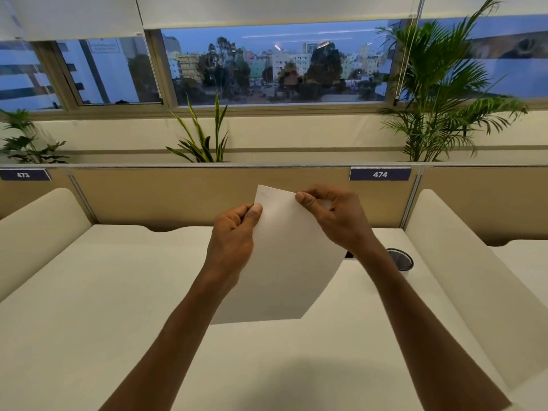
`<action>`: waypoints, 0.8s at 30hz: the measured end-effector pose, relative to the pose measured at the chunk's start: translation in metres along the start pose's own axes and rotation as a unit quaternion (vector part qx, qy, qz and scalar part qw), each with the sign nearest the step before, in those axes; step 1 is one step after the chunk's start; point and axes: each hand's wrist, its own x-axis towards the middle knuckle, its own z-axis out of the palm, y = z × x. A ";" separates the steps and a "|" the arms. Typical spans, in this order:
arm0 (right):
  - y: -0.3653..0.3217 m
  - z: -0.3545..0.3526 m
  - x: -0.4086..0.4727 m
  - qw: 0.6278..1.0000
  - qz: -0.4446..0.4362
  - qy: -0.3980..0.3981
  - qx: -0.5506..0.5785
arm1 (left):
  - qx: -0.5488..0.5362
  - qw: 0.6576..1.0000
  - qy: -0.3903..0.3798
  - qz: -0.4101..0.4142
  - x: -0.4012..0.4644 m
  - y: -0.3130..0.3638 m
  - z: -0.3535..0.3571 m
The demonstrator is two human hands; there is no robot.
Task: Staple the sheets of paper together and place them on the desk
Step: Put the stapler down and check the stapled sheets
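Note:
White sheets of paper hang in the air above the white desk, tilted with the top edge away from me. My left hand pinches their upper left edge between thumb and fingers. At the top right corner my right hand pinches the sheets too. Whether a staple sits in the corner cannot be seen. A small dark object peeks out under my right wrist; most of it is hidden.
A black mesh cup stands on the desk at the right, close to my right forearm. Cream side dividers flank the desk, and a tan back panel labelled 474 closes the far side. Plants stand behind it.

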 end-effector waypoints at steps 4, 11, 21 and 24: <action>0.014 -0.009 0.003 0.997 0.028 -0.032 0.057 | -0.035 0.999 0.014 -0.026 0.002 -0.001 -0.004; 0.024 -0.006 0.001 0.997 0.048 -0.016 0.065 | -0.065 0.996 0.013 -0.058 0.005 -0.004 -0.003; 0.030 0.000 0.001 0.997 0.053 -0.009 0.053 | -0.065 0.996 0.008 -0.061 0.008 -0.012 -0.004; 0.031 0.000 0.001 0.998 0.053 -0.007 0.045 | -0.061 0.996 0.006 -0.063 0.009 -0.014 -0.003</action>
